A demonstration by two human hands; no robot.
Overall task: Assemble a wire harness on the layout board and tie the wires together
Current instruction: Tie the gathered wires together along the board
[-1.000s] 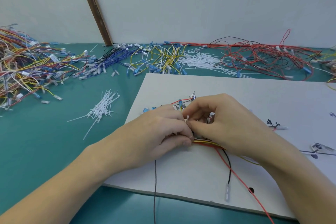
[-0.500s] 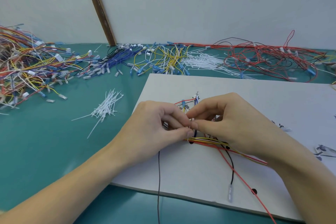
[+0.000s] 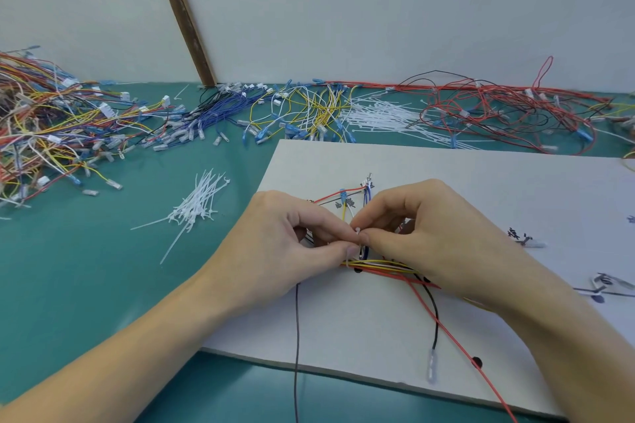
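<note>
Over the white board [image 3: 446, 182], left hand [image 3: 292, 247] and right hand [image 3: 422, 233] pinch a small white tie [image 3: 357, 231] above the wire bundle [image 3: 381, 264], likely to cinch it; spare ties [image 3: 196, 206] lie near.

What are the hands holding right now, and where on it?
Both hands pinch a white cable tie at its upper end, above the wire bundle.
</note>
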